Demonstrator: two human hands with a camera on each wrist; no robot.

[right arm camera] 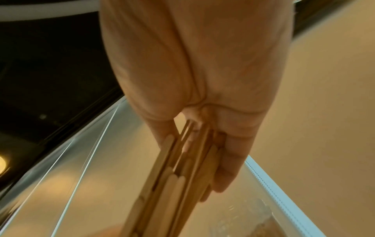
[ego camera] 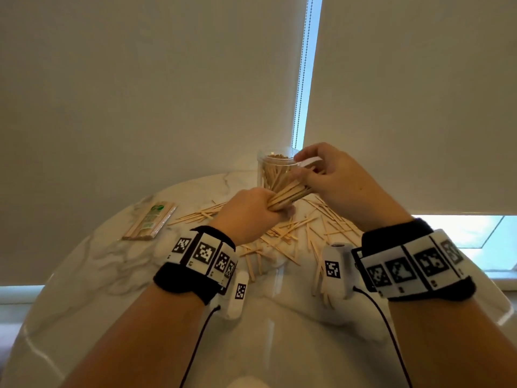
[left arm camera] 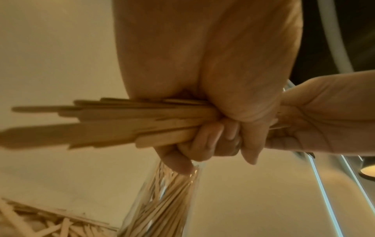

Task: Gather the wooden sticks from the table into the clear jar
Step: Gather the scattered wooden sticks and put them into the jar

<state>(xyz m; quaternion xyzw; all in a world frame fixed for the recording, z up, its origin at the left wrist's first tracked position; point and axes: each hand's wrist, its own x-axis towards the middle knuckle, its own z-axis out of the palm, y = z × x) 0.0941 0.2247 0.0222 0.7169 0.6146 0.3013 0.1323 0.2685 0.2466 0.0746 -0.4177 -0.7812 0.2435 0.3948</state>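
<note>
My left hand [ego camera: 251,212] gripped a bundle of sticks [ego camera: 289,193] near the jar [ego camera: 265,170]; my right hand [ego camera: 333,177] pinched the bundle's far end.

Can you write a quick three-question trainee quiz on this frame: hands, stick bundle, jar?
1. True or false: the clear jar already holds sticks.
2. Which hand grips the bundle of sticks in a closed fist? A) left hand B) right hand C) neither
3. Fill in: besides the loose sticks scattered on the table, a wrapped ____ of sticks lies to the left.

Key
1. True: sticks stand inside it nearly to the rim.
2. A: the left hand's fingers curl round one end; the right hand holds the other end with looser fingers, by the jar.
3. pack
</note>
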